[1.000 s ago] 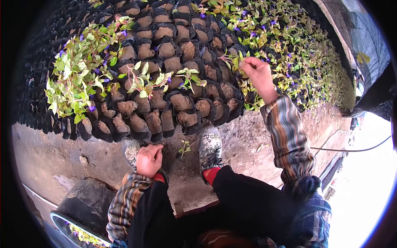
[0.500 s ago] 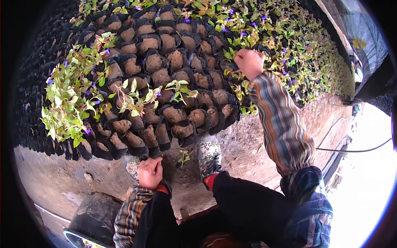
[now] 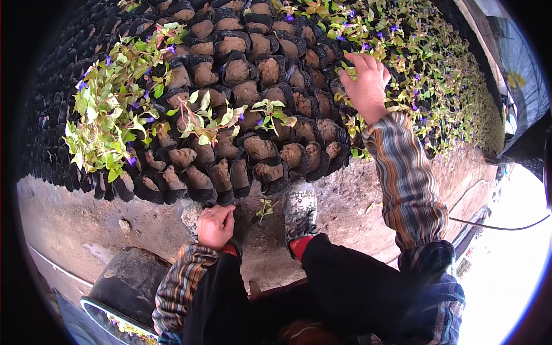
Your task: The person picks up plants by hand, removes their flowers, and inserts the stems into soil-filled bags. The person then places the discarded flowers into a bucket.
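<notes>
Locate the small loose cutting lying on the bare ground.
In the head view, the loose cutting lies centre-low, between the left hand and the right boot, just below the front soil bags.

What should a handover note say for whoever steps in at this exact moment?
Right hand: open, fingers spread on the planted seedlings at the edge of the soil bags.
Left hand: closed fist, resting by the shoe.
Cuttings lie loose across the soil bags; one sprig is on the ground.
Done: bags to the right hold plants.
Left: the middle bags hold only soil.
</notes>
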`<state>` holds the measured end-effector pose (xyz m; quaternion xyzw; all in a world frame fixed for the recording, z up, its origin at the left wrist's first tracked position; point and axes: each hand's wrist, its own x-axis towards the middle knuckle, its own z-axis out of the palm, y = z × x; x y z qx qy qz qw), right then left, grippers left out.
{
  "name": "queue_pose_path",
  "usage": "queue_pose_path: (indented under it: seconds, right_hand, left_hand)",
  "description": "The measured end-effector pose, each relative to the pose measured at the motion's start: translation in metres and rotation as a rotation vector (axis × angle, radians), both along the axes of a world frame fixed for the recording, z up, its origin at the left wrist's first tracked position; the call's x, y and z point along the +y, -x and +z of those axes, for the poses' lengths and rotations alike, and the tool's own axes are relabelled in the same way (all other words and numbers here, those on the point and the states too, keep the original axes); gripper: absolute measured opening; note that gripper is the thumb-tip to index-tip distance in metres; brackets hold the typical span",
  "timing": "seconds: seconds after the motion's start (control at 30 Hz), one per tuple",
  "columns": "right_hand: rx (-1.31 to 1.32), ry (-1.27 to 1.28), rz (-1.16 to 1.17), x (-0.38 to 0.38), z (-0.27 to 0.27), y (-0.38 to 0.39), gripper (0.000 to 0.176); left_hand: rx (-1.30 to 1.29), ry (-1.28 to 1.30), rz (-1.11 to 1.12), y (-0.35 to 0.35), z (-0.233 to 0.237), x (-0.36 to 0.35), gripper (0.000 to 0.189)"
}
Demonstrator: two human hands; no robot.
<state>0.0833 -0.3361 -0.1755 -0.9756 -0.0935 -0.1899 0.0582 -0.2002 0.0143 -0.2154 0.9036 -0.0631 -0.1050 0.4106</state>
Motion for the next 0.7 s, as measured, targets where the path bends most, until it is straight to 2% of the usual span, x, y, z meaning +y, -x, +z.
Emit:
queue_pose_path:
  seconds: [0.1, 0.17, 0.23, 0.3, 0.4, 0.53, 0.63, 0.7]
  right_hand:
    - [0.312, -0.288, 0.392, 0.061, 0.024, 0.026, 0.008]
    - [0.516, -0.295, 0.478, 0.091, 0.017, 0.037, 0.007]
    - [0.507, -0.263, 0.47, 0.108, 0.01, 0.039, 0.008]
    - [0.505, -0.225, 0.606, 0.106, 0.016, 0.035, 0.013]
    - [0.535, -0.073, 0.802, 0.103, 0.031, 0.045, 0.011]
    - [0.34, 0.163, 0.863, 0.101, 0.015, 0.046, 0.016]
    - [0.385, 0.145, 0.839, 0.101, 0.012, 0.046, 0.015]
    - [0.395, -0.09, 0.825, 0.099, 0.021, 0.05, 0.011]
  left_hand:
    - [-0.021, 0.016, 0.002, -0.002, 0.001, 0.0, 0.012]
    - [-0.025, 0.02, 0.0, -0.002, 0.002, -0.001, 0.012]
    - [-0.033, 0.018, 0.006, -0.001, 0.002, -0.001, 0.012]
    - [-0.046, 0.027, 0.012, -0.001, 0.001, 0.0, 0.012]
    - [-0.01, 0.026, 0.009, 0.0, 0.001, 0.002, 0.012]
    - [-0.01, 0.03, 0.019, 0.001, 0.0, 0.001, 0.012]
    - [-0.02, 0.054, 0.024, 0.002, -0.001, 0.001, 0.011]
    - [-0.009, 0.041, 0.019, 0.001, 0.0, 0.002, 0.01]
